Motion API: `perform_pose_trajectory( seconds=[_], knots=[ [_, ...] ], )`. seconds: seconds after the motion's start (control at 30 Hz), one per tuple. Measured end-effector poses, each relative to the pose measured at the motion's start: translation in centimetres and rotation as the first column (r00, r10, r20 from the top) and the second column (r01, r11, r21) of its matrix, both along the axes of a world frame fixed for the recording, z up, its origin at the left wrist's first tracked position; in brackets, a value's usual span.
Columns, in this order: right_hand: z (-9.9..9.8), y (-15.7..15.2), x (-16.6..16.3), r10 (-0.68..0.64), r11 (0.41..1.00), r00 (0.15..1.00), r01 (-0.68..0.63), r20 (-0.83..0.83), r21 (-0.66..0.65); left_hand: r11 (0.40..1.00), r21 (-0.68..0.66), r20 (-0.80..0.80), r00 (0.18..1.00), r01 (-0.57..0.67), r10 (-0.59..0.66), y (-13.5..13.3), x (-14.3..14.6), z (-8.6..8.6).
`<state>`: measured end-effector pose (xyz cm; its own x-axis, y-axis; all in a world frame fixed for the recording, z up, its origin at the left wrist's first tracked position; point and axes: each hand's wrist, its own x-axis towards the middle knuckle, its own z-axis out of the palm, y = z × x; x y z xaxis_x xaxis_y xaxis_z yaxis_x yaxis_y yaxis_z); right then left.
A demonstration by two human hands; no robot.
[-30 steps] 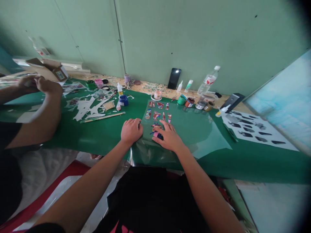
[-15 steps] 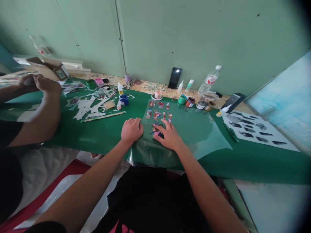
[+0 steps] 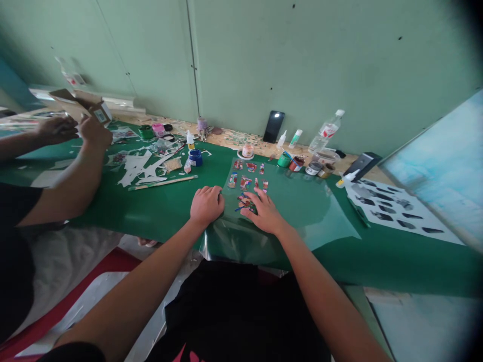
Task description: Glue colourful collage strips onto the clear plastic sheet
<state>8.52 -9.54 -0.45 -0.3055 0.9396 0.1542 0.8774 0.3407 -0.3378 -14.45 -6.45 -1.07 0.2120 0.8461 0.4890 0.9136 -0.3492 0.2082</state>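
My left hand point(image 3: 207, 205) rests on the green table surface point(image 3: 166, 211) at the left edge of a clear plastic sheet point(image 3: 302, 201). Its fingers are curled in, and what they may hold is hidden. Over the sheet, my right hand point(image 3: 264, 213) has its fingers apart, the fingertips at a small heap of colourful cut pieces point(image 3: 244, 201). That hand covers part of the heap. Beyond it, several small patterned pieces point(image 3: 246, 182) lie in rows on the plastic.
Paint jars, among them a blue jar point(image 3: 195, 157) and a green jar point(image 3: 284, 159), stand behind the sheet. White paper scraps point(image 3: 136, 166) and a stick point(image 3: 162, 182) lie left. A printed sheet point(image 3: 400, 208) lies right. Another person's hands point(image 3: 94, 131) are near a cardboard box point(image 3: 71, 103).
My right hand's fingers have shifted slightly, showing more of the heap. My left hand stays put. The other person's hands have moved apart. The view has shifted a little.
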Motion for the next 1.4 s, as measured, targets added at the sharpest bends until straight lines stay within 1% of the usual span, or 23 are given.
perform_pose_trajectory(
  seconds=[0.1, 0.2, 0.3, 0.37, 0.53, 0.6, 0.67, 0.73, 0.8, 0.97, 1.27, 1.4],
  knots=[
    [0.4, 0.6, -0.1, -0.005, 1.0, 1.0, 0.005, 0.007, 0.007, 1.0, 0.001, 0.0, 1.0, 0.003, -0.003, 0.0, 0.0, 0.0],
    [0.3, 1.1, -0.4, 0.059, 0.992, 0.998, -0.056, -0.024, 0.116, 1.0, 0.003, -0.001, 1.0, 0.001, -0.001, 0.0, 0.0, -0.1],
    [-0.3, 1.4, -0.4, 0.132, 0.971, 0.985, -0.105, -0.114, 0.216, 1.0, 0.001, -0.005, 1.0, 0.004, -0.003, 0.0, -0.1, -0.1],
    [-0.6, 1.4, -0.4, 0.134, 0.969, 0.981, -0.099, -0.143, 0.225, 1.0, -0.001, -0.007, 1.0, 0.005, -0.005, 0.0, -0.1, -0.1],
    [-0.9, 1.4, -0.3, 0.148, 0.976, 0.983, -0.127, -0.111, 0.178, 1.0, -0.003, -0.006, 1.0, 0.0, 0.0, 0.0, 0.0, -0.1],
    [-1.0, 1.5, -0.3, 0.162, 0.968, 0.97, -0.121, -0.179, 0.222, 1.0, -0.003, -0.007, 1.0, 0.002, -0.002, 0.0, 0.0, -0.1],
    [-1.2, 1.7, -0.1, 0.17, 0.957, 0.947, -0.093, -0.272, 0.277, 1.0, -0.004, -0.008, 1.0, 0.003, -0.003, 0.0, 0.0, -0.1],
    [-1.3, 2.0, 0.0, 0.163, 0.951, 0.93, -0.06, -0.328, 0.303, 1.0, -0.005, -0.008, 1.0, 0.001, -0.001, 0.0, 0.0, -0.1],
    [-1.4, 2.2, 0.2, 0.157, 0.954, 0.931, -0.056, -0.331, 0.296, 1.0, -0.007, -0.007, 1.0, -0.002, 0.002, 0.0, 0.0, -0.1],
    [-1.4, 2.4, 0.2, 0.164, 0.968, 0.94, -0.096, -0.298, 0.231, 1.0, -0.01, -0.008, 1.0, -0.003, 0.003, -0.1, 0.0, -0.1],
    [-0.8, 1.3, -0.5, 0.14, 0.985, 0.97, -0.116, -0.197, 0.131, 1.0, -0.016, -0.001, 1.0, -0.002, 0.002, -0.1, 0.0, -0.1],
    [-0.8, 1.3, -0.5, 0.131, 0.987, 0.979, -0.115, -0.154, 0.109, 1.0, -0.021, 0.001, 1.0, 0.001, -0.001, 0.0, 0.0, -0.2]
  ],
)
